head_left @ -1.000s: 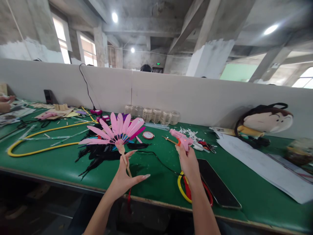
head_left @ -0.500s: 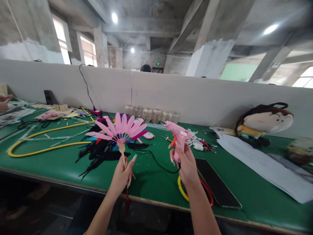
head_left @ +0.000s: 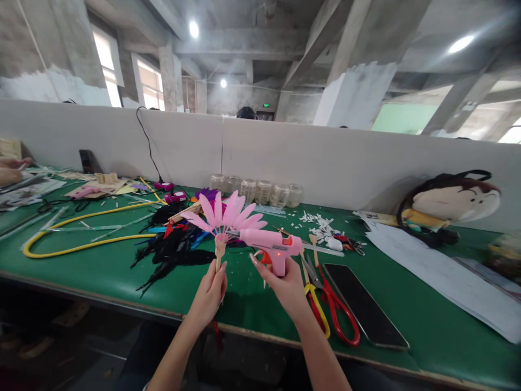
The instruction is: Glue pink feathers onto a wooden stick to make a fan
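Observation:
My left hand (head_left: 210, 289) is closed round the wooden handle of a pink feather fan (head_left: 228, 214), which stands upright with its feathers spread. A pink hot glue gun (head_left: 271, 243) is in my right hand (head_left: 285, 283), its small light glowing orange. The gun's nozzle points left and meets the base of the feathers; whether it touches them I cannot tell. A clear glue stick (head_left: 325, 249) pokes out of its rear. Below and right of the gun lie scissors with red handles (head_left: 341, 315) and a pair with yellow handles (head_left: 318, 312).
Black feathers (head_left: 175, 255) lie left of the fan. A dark phone (head_left: 366, 304) rests beside the scissors. Glass jars (head_left: 264, 191) line the white partition (head_left: 171, 141). White paper (head_left: 439, 277) and a plush doll (head_left: 448, 202) are right. Another person's hand (head_left: 12, 169) shows far left.
My right hand has brought the glue gun left and turned it level, its nozzle now at the fan's base. The fan has shifted slightly right. The scissors are now uncovered.

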{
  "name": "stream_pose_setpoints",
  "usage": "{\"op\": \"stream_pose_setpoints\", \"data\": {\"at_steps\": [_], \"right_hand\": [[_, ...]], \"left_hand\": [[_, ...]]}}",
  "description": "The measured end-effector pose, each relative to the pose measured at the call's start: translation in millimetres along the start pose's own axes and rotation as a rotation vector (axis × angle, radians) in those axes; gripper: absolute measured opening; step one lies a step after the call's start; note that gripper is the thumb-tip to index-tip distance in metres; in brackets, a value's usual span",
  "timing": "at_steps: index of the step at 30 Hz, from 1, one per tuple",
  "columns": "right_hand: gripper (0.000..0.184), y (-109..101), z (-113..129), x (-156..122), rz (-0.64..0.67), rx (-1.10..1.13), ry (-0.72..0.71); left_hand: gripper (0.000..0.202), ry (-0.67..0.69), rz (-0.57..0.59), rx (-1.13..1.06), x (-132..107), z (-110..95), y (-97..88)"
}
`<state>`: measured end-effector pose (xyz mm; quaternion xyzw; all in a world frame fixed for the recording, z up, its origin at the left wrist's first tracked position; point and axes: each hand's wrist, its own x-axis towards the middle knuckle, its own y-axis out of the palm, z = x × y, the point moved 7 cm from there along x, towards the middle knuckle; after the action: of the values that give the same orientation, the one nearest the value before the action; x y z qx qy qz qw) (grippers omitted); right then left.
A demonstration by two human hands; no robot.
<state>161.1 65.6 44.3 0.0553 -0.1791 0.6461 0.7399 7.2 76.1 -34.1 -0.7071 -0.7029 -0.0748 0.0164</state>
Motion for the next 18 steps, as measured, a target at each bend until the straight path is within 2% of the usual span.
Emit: {"op": "stream_pose_setpoints", "data": {"at_steps": [3, 9, 14, 18], "right_hand": [[0.028, -1.1, 1.8, 0.0, -0.062, -0.185, -0.103], [0.024, -4.7, 12.5, -9.1, -0.259, -0.678, -0.42], [0.03, -5.1, 18.4, -10.3, -0.373, -0.886, -0.475], [0.025, -3.7, 16.7, -10.4, -0.346, -0.892, -0.496]], "left_hand": [[0.038, -0.011, 0.015, 0.012, -1.0, -0.3, 0.6], [0.039, -0.046, 0.038, -0.008, -1.9, 2.4, 1.2], [0.043, -0.097, 0.107, -0.054, -1.6, 6.2, 5.1], [0.045, -0.094, 0.134, -0.032, -1.5, 4.4, 7.0]]}}
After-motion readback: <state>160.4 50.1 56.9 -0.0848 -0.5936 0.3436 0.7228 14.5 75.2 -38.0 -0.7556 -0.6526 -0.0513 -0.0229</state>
